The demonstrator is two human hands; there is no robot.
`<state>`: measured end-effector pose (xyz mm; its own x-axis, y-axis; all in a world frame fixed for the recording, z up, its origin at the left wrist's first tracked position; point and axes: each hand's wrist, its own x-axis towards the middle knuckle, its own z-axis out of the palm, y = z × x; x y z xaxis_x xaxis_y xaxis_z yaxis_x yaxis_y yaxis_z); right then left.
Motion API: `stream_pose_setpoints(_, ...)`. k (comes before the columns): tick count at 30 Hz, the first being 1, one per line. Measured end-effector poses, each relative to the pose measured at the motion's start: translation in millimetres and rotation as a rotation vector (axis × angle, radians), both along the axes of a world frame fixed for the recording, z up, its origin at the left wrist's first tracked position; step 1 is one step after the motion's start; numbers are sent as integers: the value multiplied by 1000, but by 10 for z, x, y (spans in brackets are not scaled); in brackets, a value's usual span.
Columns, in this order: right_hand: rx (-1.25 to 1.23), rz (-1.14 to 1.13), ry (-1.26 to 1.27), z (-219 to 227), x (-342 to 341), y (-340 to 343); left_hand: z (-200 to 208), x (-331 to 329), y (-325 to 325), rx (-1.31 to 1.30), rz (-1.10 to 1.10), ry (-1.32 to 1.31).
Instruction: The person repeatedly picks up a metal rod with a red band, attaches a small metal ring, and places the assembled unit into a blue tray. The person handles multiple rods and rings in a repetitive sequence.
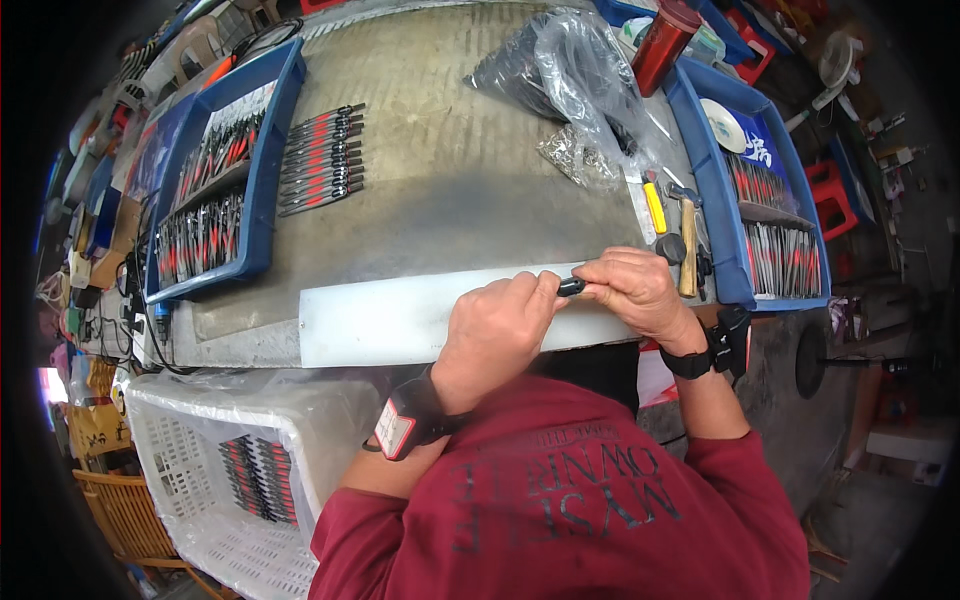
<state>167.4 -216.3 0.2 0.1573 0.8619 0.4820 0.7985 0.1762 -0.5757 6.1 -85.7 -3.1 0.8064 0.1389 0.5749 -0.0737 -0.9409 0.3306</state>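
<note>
Small black part pinched between two hands, with filled trays around

The desk point(420, 200) is the largest thing here. Below its left end stands a white slotted crate point(178, 470) with a clear plastic liner; black-and-red pieces point(258, 480) lie inside in tightly packed rows. On the desk's left side, a blue tray point(262, 200) is split by a divider: both compartments hold similar pieces, and white paper shows at the far end. The second blue tray point(718, 200), on the right, is divided too. Its far compartment holds pieces, a white disc point(722, 126) and a blue sheet; the near one holds more pieces.

A long white board point(380, 318) lies along the near edge. Towards the far right, a clear bag point(590, 70) has dark contents, too jumbled to tell apart. Beside the left tray, more pieces sit in a column on bare desk. A red flask point(665, 45) stands by the bag; small metal bits point(578, 155) lie in clear plastic at its near end. A hammer point(688, 250) rests beside the right tray.

The left hand point(503, 325) and right hand point(638, 290) are closed at the fingertips on the black part point(571, 287), held between them above the board.
</note>
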Motion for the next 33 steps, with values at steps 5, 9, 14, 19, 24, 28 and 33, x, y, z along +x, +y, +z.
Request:
stream_pose_setpoints(5,-35,-45,-20,-36,14,9,-69,56,43,32,30,-25)
stream_pose_setpoints(9,-56,-96,5,-70,28,5,-132,48,62,20,51,10)
stream_pose_setpoints(14,-105,-138,48,-121,131,-26,-223,60,101,-34,77,47)
stream_pose_setpoints(19,-133,-371,158,-165,346,33,-326,82,141,-90,87,119)
stream_pose_setpoints(24,-47,-541,54,-177,642,215,-417,84,153,-98,63,163)
stream_pose_setpoints(28,-101,-591,58,-253,821,384,-442,79,151,-113,66,156)
stream_pose_setpoints(33,-270,-614,-51,-399,952,550,-428,81,151,-128,59,169)
